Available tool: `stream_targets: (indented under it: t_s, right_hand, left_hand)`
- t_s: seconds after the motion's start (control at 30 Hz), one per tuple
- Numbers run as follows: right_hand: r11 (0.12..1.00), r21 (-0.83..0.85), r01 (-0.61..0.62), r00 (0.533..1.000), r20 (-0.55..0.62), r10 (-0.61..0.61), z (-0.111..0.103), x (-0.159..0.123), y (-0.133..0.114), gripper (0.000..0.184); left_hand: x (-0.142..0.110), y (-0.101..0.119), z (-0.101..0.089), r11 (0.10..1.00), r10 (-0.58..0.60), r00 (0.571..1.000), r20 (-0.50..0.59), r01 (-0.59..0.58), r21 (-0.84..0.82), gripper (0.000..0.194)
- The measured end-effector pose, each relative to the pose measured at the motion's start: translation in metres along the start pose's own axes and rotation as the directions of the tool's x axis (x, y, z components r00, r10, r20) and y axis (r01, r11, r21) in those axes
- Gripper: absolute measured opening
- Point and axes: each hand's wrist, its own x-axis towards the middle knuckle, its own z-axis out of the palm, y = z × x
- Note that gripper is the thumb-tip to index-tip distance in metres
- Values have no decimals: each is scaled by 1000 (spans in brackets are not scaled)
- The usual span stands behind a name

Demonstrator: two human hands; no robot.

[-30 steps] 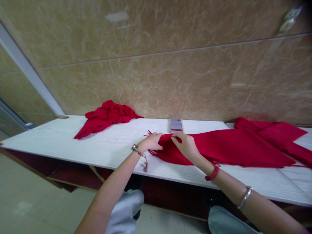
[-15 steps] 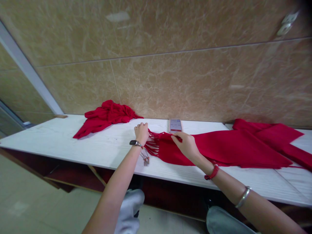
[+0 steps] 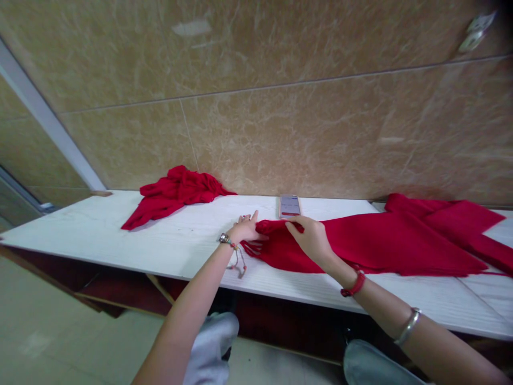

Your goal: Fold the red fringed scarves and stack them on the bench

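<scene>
The red scarf (image 3: 368, 243) lies lengthwise on the white counter (image 3: 100, 230), its body largely smooth, its fringed end apparently not yet even. The left hand (image 3: 245, 230), fingers spread, rests at the fringe; the right hand (image 3: 315, 240) pinches the far edge. A phone (image 3: 289, 206) lies just behind, apparently obstructing nothing; a crumpled red cloth (image 3: 176, 195) lies apart, leftward.

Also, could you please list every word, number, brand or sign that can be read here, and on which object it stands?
No text can be read.
Phone: marks on its screen, too small and blurred to read.
Red fringed cloth: no lettering visible.
</scene>
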Motion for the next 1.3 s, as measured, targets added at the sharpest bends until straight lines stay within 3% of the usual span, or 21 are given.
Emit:
stream_targets:
  t_s: [0.1, 0.2, 0.37, 0.5, 0.53, 0.57, 0.67, 0.73, 0.8, 0.87, 1.0, 1.13, 1.3]
  right_hand:
    - [995, 54, -81, 995, -60, 84, -2, 10, 2, 21]
    - [991, 86, -98, 993, -55, 103, -3, 15, 0, 20]
    - [994, 76, -78, 996, -40, 81, -3, 13, -2, 19]
    - [997, 65, -43, 999, -3, 44, -5, 8, 0, 17]
    - [998, 60, -24, 1000, 15, 23, -5, 7, 0, 17]
    - [999, 54, -1, 999, 33, 0, -5, 6, 0, 16]
    - [998, 36, 46, 997, 56, -48, -4, 4, -1, 17]
    - [998, 24, 54, 997, 45, -55, -4, 3, -1, 17]
    - [998, 12, 57, 998, 26, -57, -4, 3, -1, 16]
    - [998, 5, 65, 998, 9, -65, -5, 4, -1, 17]
    - [998, 2, 61, 998, -19, -61, -7, 6, 0, 17]
    - [1000, 9, 16, 999, -46, -16, -9, 9, 0, 17]
    - [1000, 17, -1, 999, -48, 2, -10, 11, -2, 16]
  left_hand:
    - [8, 15, 14, 999, -38, 980, -195, 32, -31, 89]
    - [15, 17, 22, 998, -52, 928, -370, 64, 20, 73]
    - [17, -17, 9, 959, -165, 872, -461, 251, 131, 57]
    - [7, -49, -17, 894, -318, 773, -550, 437, 98, 45]
    - [4, -52, -23, 895, -326, 790, -519, 434, 99, 45]
    - [1, -53, -28, 912, -308, 834, -459, 396, 109, 47]
    - [-6, -43, -34, 984, -97, 981, -167, 120, 132, 63]
    - [-8, -29, -29, 990, 71, 997, 44, -75, 116, 82]
    - [-7, -13, -18, 983, 128, 977, 168, -148, 113, 101]
    - [-4, 0, -5, 984, 104, 988, 114, -119, 136, 102]
    - [10, 9, 15, 992, 39, 979, -199, -13, 129, 52]
    - [22, -7, 16, 989, -59, 965, -257, 92, 118, 28]
    - [26, -29, 8, 961, -218, 916, -336, 261, 88, 25]
